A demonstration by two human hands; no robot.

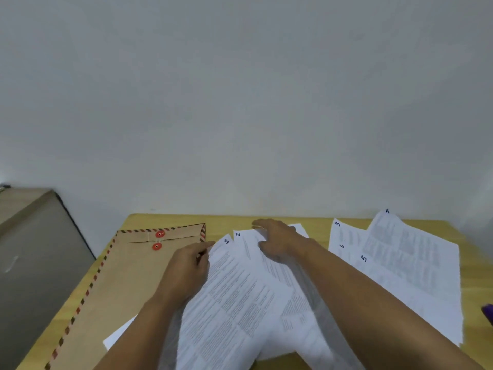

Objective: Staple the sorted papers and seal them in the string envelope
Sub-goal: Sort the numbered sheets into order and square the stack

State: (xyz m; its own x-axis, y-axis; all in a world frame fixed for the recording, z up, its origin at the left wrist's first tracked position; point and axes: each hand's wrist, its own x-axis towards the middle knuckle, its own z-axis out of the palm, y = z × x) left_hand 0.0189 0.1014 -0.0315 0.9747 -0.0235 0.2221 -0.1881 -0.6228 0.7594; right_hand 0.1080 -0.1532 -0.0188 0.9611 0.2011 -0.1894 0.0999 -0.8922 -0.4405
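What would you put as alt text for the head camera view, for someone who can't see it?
Two bare hands sort numbered printed pages on a yellow wooden table: the left hand grips the corner of one sheet, and the right hand presses flat on another. A brown string envelope lies to the left, and more numbered pages are spread on the right.

Both forearms (pixel 373 303) bare, apparently no sleeves, rings or watch.

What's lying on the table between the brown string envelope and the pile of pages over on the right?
In the head view, the sheets being sorted, numbered 1 and 2, lie there, with the left hand and right hand on them.
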